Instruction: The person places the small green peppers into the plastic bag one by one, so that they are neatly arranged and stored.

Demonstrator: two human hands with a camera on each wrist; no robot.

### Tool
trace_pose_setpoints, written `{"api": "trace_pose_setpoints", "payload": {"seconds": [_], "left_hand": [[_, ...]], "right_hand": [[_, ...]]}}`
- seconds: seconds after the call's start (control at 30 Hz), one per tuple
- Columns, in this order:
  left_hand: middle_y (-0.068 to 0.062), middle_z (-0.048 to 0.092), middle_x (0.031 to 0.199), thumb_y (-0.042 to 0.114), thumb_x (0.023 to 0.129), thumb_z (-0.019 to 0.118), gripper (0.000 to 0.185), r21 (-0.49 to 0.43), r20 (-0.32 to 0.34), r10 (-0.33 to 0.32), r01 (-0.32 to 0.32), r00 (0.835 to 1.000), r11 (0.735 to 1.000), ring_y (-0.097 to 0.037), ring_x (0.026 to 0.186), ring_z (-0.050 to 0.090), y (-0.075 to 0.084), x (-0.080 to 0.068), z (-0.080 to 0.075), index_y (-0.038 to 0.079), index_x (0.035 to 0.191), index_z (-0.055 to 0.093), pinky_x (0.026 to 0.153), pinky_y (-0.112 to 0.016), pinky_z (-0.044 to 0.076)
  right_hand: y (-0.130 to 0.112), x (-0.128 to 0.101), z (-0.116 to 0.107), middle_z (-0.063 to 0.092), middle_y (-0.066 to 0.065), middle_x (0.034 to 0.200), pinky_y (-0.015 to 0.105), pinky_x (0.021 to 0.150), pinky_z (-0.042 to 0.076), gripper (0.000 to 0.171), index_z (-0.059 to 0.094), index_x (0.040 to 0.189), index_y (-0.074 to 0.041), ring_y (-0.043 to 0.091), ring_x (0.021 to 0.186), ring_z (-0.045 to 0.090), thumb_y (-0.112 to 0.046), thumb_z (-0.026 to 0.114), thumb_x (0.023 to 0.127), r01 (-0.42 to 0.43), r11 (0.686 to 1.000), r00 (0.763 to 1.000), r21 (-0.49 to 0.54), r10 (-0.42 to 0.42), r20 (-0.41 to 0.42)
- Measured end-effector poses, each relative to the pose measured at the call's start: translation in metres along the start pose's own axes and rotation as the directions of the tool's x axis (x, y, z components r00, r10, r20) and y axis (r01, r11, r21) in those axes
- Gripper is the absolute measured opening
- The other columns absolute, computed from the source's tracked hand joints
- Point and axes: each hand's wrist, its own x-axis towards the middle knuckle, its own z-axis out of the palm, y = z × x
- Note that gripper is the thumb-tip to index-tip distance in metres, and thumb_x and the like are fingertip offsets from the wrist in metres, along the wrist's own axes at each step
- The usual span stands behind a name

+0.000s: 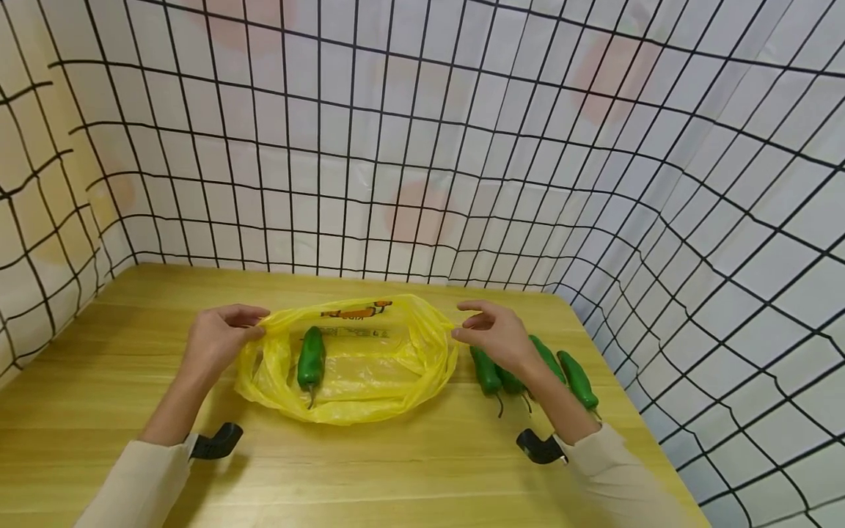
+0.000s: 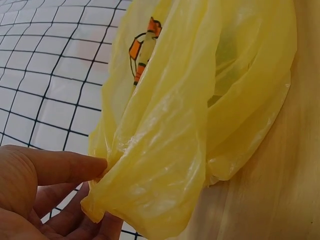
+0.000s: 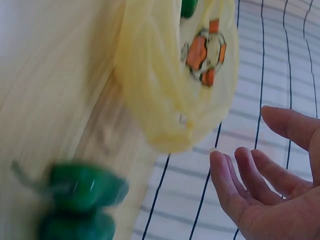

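Note:
A yellow plastic bag (image 1: 359, 407) lies on the table with its mouth spread wide, and one green pepper (image 1: 311, 359) sits inside it toward the left. My left hand (image 1: 221, 337) pinches the bag's left rim between thumb and fingers; the left wrist view shows the gathered plastic (image 2: 150, 185) at the fingertips. Beside the right rim, my right hand (image 1: 495, 334) has its fingers apart. In the right wrist view that hand (image 3: 275, 175) holds nothing, with a gap between it and the bag (image 3: 165, 100). Several green peppers (image 1: 577, 379) lie under and beside the right forearm.
A wooden table (image 1: 370, 477) carries everything. Black wire grid (image 1: 370, 139) over pale sheeting stands at the back and along both sides. Each wrist wears a black camera mount (image 1: 218, 442). Two peppers (image 3: 82, 187) show blurred in the right wrist view.

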Motion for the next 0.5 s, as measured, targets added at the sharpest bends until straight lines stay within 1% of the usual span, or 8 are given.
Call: {"api": "trace_pose_setpoints", "payload": {"seconds": [0.2, 0.33, 0.4, 0.5], "left_hand": [[-0.020, 0.071, 0.114, 0.009, 0.094, 0.069, 0.031, 0.000, 0.007, -0.001, 0.001, 1.000, 1.000, -0.025, 0.096, 0.062, -0.001, 0.001, 0.001, 0.002, 0.124, 0.071, 0.067, -0.019, 0.050], [-0.019, 0.071, 0.114, 0.010, 0.095, 0.069, 0.031, 0.007, 0.007, 0.006, -0.006, 1.000, 1.000, -0.024, 0.095, 0.061, -0.003, 0.002, 0.000, 0.002, 0.124, 0.071, 0.066, -0.020, 0.050], [-0.020, 0.071, 0.114, 0.010, 0.095, 0.069, 0.031, 0.008, 0.007, 0.006, -0.006, 1.000, 1.000, -0.024, 0.095, 0.061, -0.004, 0.002, 0.000, 0.002, 0.125, 0.071, 0.066, -0.020, 0.050], [-0.020, 0.071, 0.115, 0.010, 0.095, 0.069, 0.031, 0.002, 0.013, -0.002, 0.002, 1.000, 1.000, -0.025, 0.097, 0.062, -0.004, 0.002, -0.001, 0.002, 0.125, 0.071, 0.066, -0.019, 0.050]], "right_hand": [[0.026, -0.013, -0.030, 0.068, 0.018, 0.117, 0.044, 0.087, 0.058, 0.051, 0.060, 0.140, -0.012, 0.030, 0.101, 0.068, -0.024, 0.075, 0.093, -0.039, 0.999, 0.998, 0.017, 0.040, -0.039], [0.042, -0.021, -0.047, 0.066, 0.022, 0.122, 0.047, 0.089, 0.058, 0.055, 0.055, 0.144, -0.008, 0.032, 0.104, 0.068, -0.022, 0.074, 0.094, -0.074, 0.997, 0.996, 0.035, 0.075, -0.053], [0.050, -0.024, -0.055, 0.064, 0.024, 0.124, 0.046, 0.089, 0.058, 0.057, 0.053, 0.146, -0.007, 0.031, 0.104, 0.068, -0.023, 0.073, 0.095, -0.095, 0.995, 0.993, 0.032, 0.097, -0.068], [0.062, -0.028, -0.067, 0.062, 0.026, 0.129, 0.045, 0.091, 0.057, 0.060, 0.049, 0.150, -0.008, 0.025, 0.104, 0.068, -0.025, 0.071, 0.096, -0.132, 0.991, 0.986, 0.035, 0.135, -0.101]]}}
